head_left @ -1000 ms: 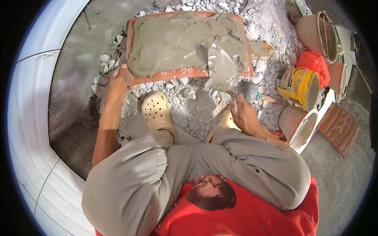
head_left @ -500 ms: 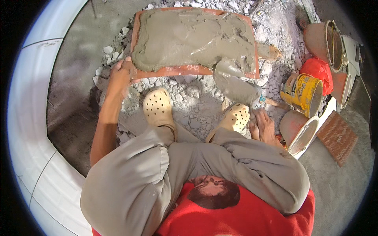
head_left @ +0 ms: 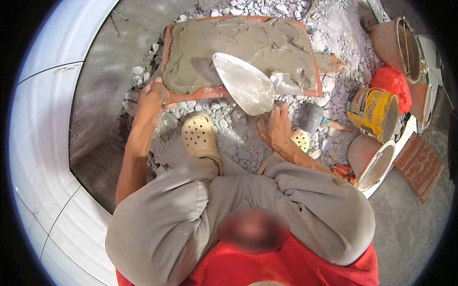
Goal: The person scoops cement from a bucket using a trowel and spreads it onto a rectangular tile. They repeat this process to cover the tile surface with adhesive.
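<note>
A reddish-brown tile (head_left: 218,92) lies in front of me, its upper face spread with wet grey mortar (head_left: 229,40). My left hand (head_left: 151,101) grips the tile's near left corner, fingers closed at its edge. In my right hand (head_left: 277,126) is a pointed trowel (head_left: 243,85), the fingers wrapped round its handle, which is mostly hidden. The trowel's blade is raised over the near edge of the tile, tip toward the left, and casts a shadow on the mortar.
Broken rubble (head_left: 234,128) surrounds the tile and my clogs (head_left: 199,136). A rubber mallet (head_left: 312,118) lies right of my right hand. Farther right stand a yellow bucket (head_left: 377,114), a pale bucket (head_left: 365,157), a red bag (head_left: 392,88) and another tile (head_left: 420,167). White tiles (head_left: 43,119) curve along the left.
My right hand has moved up and left, lifting the trowel off the mortar's near right part and swinging its blade leftward. The mallet shows more now. My left hand stays at the tile's corner.
</note>
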The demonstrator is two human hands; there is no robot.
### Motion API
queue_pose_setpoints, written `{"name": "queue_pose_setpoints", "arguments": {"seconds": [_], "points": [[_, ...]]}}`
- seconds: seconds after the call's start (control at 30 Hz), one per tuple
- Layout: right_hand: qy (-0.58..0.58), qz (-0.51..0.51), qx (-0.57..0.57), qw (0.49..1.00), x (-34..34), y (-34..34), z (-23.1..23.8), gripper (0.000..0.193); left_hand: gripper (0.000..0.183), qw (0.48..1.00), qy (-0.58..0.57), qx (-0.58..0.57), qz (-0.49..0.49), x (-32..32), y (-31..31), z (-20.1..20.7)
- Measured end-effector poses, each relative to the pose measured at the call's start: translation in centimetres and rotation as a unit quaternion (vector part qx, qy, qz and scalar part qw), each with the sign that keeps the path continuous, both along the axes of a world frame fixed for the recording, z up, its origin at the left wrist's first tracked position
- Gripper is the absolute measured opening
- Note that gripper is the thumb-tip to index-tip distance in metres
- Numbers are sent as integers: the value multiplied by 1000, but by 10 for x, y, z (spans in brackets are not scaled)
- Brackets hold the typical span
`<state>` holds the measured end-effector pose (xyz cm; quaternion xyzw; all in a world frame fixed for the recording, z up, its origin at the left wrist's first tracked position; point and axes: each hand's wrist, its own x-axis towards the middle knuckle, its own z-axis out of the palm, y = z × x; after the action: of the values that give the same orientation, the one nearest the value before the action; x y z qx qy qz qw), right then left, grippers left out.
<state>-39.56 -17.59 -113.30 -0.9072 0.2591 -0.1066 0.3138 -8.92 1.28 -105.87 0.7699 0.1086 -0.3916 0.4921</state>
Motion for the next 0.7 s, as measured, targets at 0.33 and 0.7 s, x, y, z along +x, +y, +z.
{"name": "queue_pose_setpoints", "arguments": {"seconds": [0.33, 0.7], "points": [[86, -21, 78, 993, 15, -10, 17, 34, 30, 999, 16, 38, 32, -5, -12, 26], [237, 28, 128, 963, -40, -25, 38, 42, 40, 998, 48, 28, 28, 2, -20, 39]]}}
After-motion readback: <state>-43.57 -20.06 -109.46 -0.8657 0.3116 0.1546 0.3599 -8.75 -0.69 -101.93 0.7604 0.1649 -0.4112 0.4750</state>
